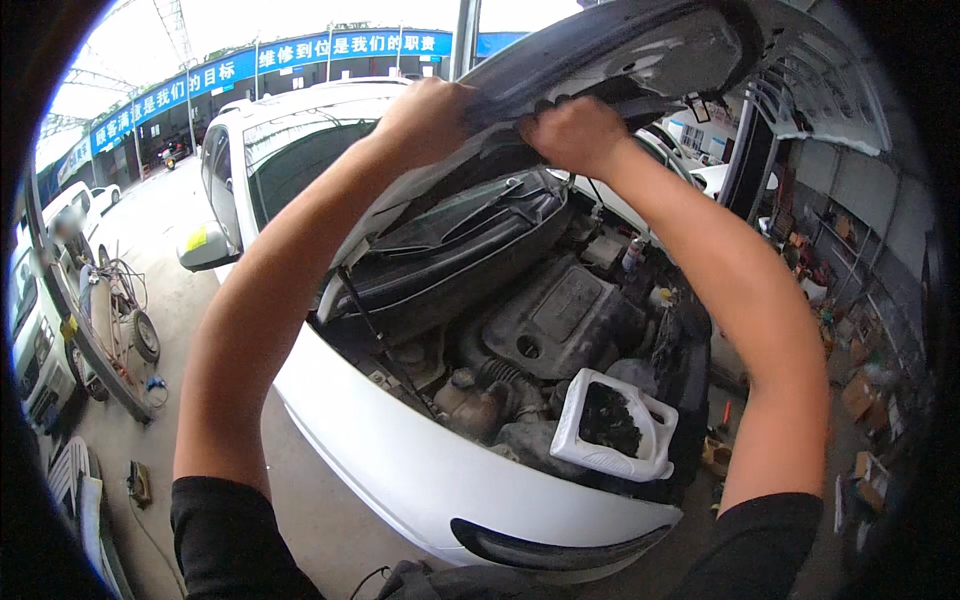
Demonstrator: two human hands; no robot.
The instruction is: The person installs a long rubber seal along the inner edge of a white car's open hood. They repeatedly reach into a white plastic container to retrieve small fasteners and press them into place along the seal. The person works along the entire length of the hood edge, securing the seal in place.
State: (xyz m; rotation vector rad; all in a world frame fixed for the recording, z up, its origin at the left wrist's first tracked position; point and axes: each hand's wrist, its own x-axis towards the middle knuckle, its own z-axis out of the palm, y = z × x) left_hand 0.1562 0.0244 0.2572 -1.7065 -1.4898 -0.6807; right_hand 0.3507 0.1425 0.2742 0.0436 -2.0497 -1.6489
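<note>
Both my arms reach up to the raised hood (660, 50) of a white car (390, 465). My left hand (425, 120) is closed on the hood's underside, its fingertips partly hidden. My right hand (580, 135) grips the hood's inner edge to the right, fingers curled. Below them lies the open engine bay, with a dark engine cover (560, 320) and a spray can (633, 255). A cut-open white plastic jug (655, 450) holding small dark pieces sits at the front right of the bay.
At the left stand another white vehicle (40, 370) and a wheeled metal rig (125, 320) beside a post. A blurred figure of a person (72, 245) is there too. Cluttered shelving and boxes (865, 400) line the right. A long blue banner (180, 95) spans the background.
</note>
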